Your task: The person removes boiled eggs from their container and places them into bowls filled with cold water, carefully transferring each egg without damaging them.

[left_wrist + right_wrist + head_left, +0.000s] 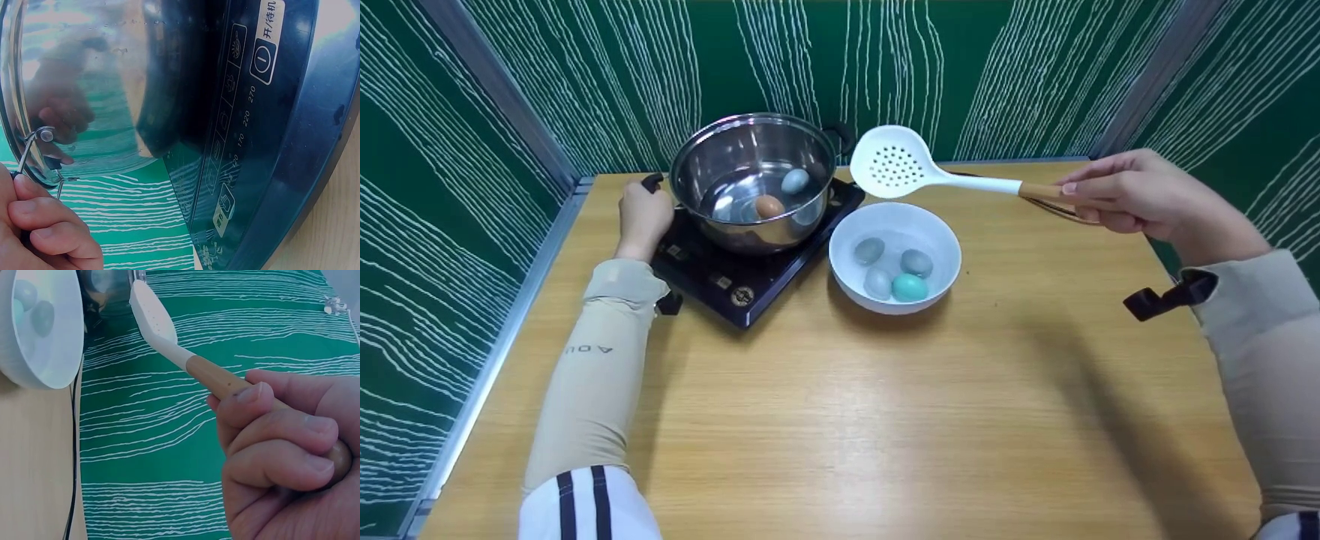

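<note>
Likely between scoops, right grip clasps the bare skimmer near the bowl with 4 eggs, left grip holds the handle of the pot containing 2 more; next dip probably wants it steady.

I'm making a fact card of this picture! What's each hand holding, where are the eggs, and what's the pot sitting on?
Left hand: grips a black handle of the pot
Right hand: holds the white slotted spoon by its wooden end
Egg on spoon: none
Pot sits on: black cooktop
Eggs in pot: brown egg, pale blue egg
Eggs in white bowl: teal egg, three greyish eggs
</note>
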Motion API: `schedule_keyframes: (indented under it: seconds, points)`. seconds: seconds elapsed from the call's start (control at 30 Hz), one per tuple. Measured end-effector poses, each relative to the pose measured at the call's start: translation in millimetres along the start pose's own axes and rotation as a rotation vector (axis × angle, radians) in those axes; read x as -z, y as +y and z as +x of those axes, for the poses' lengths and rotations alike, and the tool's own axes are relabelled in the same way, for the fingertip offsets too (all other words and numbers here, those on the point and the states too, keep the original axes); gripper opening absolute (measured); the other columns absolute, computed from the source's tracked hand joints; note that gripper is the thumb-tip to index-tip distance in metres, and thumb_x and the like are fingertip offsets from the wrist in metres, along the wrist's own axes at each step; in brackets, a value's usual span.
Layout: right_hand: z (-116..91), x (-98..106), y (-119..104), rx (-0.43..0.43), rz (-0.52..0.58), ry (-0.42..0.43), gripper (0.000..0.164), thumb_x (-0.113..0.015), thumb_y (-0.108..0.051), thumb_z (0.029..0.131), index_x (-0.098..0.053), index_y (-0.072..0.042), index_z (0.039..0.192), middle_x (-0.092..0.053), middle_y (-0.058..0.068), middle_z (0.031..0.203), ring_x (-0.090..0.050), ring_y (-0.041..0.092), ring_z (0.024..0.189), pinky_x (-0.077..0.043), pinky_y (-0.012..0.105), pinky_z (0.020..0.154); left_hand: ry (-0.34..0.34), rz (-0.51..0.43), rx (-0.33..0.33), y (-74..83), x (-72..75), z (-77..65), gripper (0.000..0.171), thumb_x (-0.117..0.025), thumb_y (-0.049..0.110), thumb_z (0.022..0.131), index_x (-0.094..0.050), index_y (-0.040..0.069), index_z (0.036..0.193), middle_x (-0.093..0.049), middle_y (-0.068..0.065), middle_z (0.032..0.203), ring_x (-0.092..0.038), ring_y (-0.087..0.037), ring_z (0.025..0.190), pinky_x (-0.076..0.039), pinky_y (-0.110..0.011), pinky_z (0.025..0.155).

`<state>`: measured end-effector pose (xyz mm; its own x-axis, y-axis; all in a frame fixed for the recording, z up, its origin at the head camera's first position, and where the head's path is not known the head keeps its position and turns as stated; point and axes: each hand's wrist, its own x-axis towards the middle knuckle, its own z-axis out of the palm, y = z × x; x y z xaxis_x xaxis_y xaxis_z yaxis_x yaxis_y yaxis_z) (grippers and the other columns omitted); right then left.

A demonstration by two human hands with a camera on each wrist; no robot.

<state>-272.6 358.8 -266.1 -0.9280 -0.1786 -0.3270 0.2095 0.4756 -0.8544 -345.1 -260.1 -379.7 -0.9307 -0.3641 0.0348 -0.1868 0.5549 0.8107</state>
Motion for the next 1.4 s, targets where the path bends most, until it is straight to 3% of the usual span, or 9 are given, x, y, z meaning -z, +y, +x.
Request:
schedule_keyframes:
  seconds: [0.33,0.53,0.77,0.97,1.1,1.3,1.4]
  points:
    - [4,-13,-23,0.076,-0.040,0.008,0.022,-0.066,-0.033,0.109,-0.079,-0.023,0.122,-0.065,-0.002,0.075,-0.043,0.012,0.043,-0.038,0.024,0.042,0.012,0.005,-0.015,0.4,0.0,1.0,0.022,-0.040,0.008,0.098,-0.037,0.015,0.077,-0.030,0.001,0.074,-0.028,-0.021,0.071,-0.027,-0.036,0.071]
    - [13,-25,-34,0.069,-0.041,0.015,0.021,-0.069,-0.033,0.107,-0.081,-0.022,0.121,-0.065,-0.001,0.075,-0.043,0.012,0.044,-0.037,0.023,0.042,-0.005,-0.013,-0.004,0.4,0.9,1.8,0.020,-0.041,0.009,0.100,-0.039,0.015,0.081,-0.032,0.002,0.075,-0.032,-0.021,0.072,-0.029,-0.036,0.073]
    - [26,-42,-45,0.050,-0.073,0.010,0.020,-0.070,-0.032,0.107,-0.081,-0.018,0.116,-0.064,-0.001,0.074,-0.043,0.014,0.045,-0.037,0.024,0.045,-0.021,-0.021,0.004,-0.9,-0.7,5.5,0.022,-0.040,0.010,0.101,-0.039,0.015,0.080,-0.029,0.006,0.067,-0.028,-0.018,0.068,-0.028,-0.036,0.071]
    - [38,-56,-57,0.023,-0.080,-0.001,0.024,-0.070,-0.031,0.107,-0.079,-0.014,0.121,-0.066,0.000,0.078,-0.044,0.014,0.047,-0.038,0.024,0.047,-0.020,-0.033,-0.001,-1.8,-0.1,4.9,0.019,-0.040,0.010,0.100,-0.041,0.015,0.082,-0.031,0.007,0.068,-0.028,-0.018,0.068,-0.028,-0.036,0.073]
    - [45,-65,-62,0.019,-0.097,-0.012,0.030,-0.071,-0.032,0.106,-0.076,-0.010,0.127,-0.066,0.001,0.080,-0.044,0.013,0.048,-0.038,0.024,0.048,-0.028,-0.033,0.003,-1.9,0.4,3.9,0.015,-0.039,0.010,0.100,-0.041,0.014,0.086,-0.034,0.002,0.079,-0.029,-0.018,0.071,-0.028,-0.037,0.075]
    - [53,-79,-69,0.040,-0.105,-0.039,0.032,-0.069,-0.029,0.108,-0.072,-0.005,0.129,-0.064,0.000,0.078,-0.042,0.012,0.047,-0.036,0.025,0.047,-0.039,-0.026,0.030,-0.9,-0.1,1.3,0.011,-0.036,0.013,0.102,-0.045,0.011,0.109,-0.035,-0.004,0.097,-0.039,-0.026,0.090,-0.032,-0.038,0.086]
    - [58,-85,-72,0.053,-0.120,-0.046,0.029,-0.067,-0.028,0.109,-0.072,-0.006,0.126,-0.064,-0.001,0.078,-0.042,0.012,0.047,-0.036,0.025,0.048,-0.036,-0.028,0.038,-1.1,-0.1,0.9,0.009,-0.036,0.013,0.103,-0.044,0.011,0.107,-0.037,-0.005,0.097,-0.042,-0.028,0.095,-0.034,-0.038,0.088]
